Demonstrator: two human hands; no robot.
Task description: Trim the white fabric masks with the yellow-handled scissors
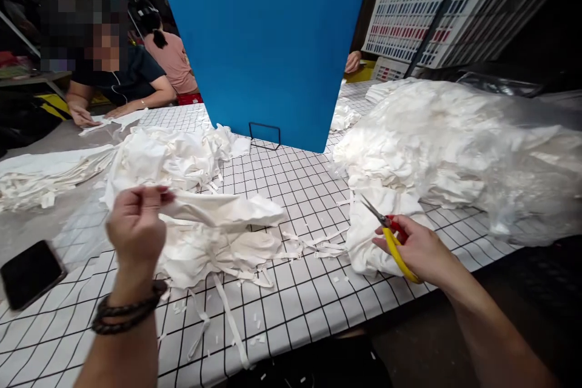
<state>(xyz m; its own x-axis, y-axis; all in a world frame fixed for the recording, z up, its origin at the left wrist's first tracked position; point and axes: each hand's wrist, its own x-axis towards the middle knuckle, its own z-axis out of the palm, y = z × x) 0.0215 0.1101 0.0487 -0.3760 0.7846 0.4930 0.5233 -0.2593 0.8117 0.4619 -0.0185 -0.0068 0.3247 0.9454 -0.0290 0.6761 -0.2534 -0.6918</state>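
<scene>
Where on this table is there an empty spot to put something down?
The barest patch is the checked cloth in the middle, between the blue board, the left fabric pile and the right fabric heap. The near edge is partly free, with strips and snippets. It is crowded by the left hand, the phone and the right hand.

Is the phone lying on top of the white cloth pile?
No, the phone lies alone near the table's left edge, apart from the cloth pile that the left hand grips.

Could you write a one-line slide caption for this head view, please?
Left hand lifts a white fabric piece while right hand holds yellow-handled snips over a grid-patterned table.
</scene>
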